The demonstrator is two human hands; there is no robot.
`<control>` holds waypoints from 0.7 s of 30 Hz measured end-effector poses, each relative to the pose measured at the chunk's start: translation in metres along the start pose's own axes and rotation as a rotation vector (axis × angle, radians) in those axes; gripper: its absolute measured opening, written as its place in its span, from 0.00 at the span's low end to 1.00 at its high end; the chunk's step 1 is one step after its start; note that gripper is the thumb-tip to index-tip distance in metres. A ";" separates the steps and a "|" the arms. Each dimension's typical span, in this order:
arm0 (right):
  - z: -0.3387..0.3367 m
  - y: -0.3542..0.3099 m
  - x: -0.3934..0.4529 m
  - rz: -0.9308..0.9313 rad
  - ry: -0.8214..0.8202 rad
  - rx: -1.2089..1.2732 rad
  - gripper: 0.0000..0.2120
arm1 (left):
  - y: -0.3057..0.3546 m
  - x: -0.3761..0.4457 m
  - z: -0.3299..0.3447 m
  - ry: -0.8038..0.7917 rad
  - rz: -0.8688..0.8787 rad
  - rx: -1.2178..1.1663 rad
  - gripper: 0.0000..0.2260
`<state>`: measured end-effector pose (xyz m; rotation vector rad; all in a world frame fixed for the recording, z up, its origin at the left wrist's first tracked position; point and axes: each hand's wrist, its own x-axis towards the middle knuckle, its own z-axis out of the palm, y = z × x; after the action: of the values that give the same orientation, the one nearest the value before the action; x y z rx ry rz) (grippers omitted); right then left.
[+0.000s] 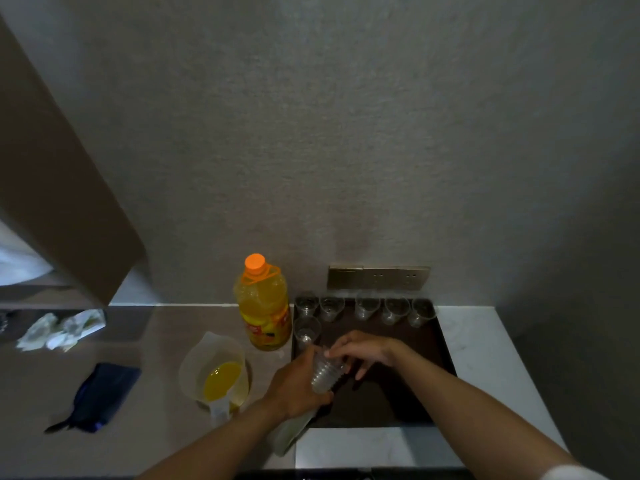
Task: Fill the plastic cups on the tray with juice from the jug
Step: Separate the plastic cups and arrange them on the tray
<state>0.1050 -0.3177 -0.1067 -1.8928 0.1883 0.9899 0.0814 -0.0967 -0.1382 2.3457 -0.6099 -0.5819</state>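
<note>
The left hand (294,384) covered the lower side of the stack of cups (325,370), so their number could not be told. Below its fingers (323,398), a pale wrapper (289,436) lay partly hidden under the wrist. Both forearms were cut off by the bottom edge. The bottle (265,306) label was too blurred to read.

Dark brown rectangular tray (412,393) carrying clear, colourless plastic cups (331,308). Yellow juice in translucent white plastic jug (214,370). Yellow bottle with orange cap and red-and-orange label (265,303). Navy blue pouch (100,394) near beige counter's (166,327) left edge.
</note>
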 end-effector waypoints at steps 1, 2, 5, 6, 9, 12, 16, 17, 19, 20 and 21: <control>-0.003 0.004 -0.001 0.003 0.030 0.040 0.21 | 0.000 0.000 0.001 -0.007 -0.007 0.001 0.34; -0.007 0.007 -0.001 0.006 0.073 0.079 0.19 | 0.000 0.001 0.002 -0.015 -0.012 0.002 0.35; -0.018 0.014 -0.005 0.018 0.203 0.157 0.17 | -0.005 0.002 0.004 -0.025 -0.038 0.021 0.37; -0.020 0.016 -0.006 0.022 0.236 0.179 0.17 | -0.006 0.002 0.004 -0.021 -0.049 0.021 0.39; -0.023 0.016 -0.006 0.024 0.356 0.231 0.15 | -0.010 0.004 0.005 0.003 -0.077 0.010 0.42; -0.019 0.019 0.008 0.007 0.483 0.219 0.17 | -0.012 0.006 0.004 0.034 -0.112 -0.018 0.44; -0.008 0.022 0.033 -0.100 0.587 0.008 0.25 | -0.014 0.010 0.002 0.055 -0.146 -0.044 0.43; -0.005 0.023 0.038 -0.114 0.585 -0.048 0.27 | -0.014 0.011 0.002 0.058 -0.149 -0.051 0.43; 0.001 0.023 0.047 -0.098 0.562 -0.132 0.30 | -0.015 0.012 0.001 0.059 -0.153 -0.059 0.43; 0.003 0.022 0.051 -0.078 0.561 -0.166 0.32 | -0.016 0.012 0.001 0.062 -0.157 -0.063 0.43; 0.007 0.019 0.053 -0.068 0.574 -0.185 0.33 | -0.017 0.012 0.000 0.066 -0.159 -0.072 0.42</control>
<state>0.1265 -0.3081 -0.1576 -2.3026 0.3731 0.4061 0.0951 -0.0918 -0.1527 2.3491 -0.3690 -0.5851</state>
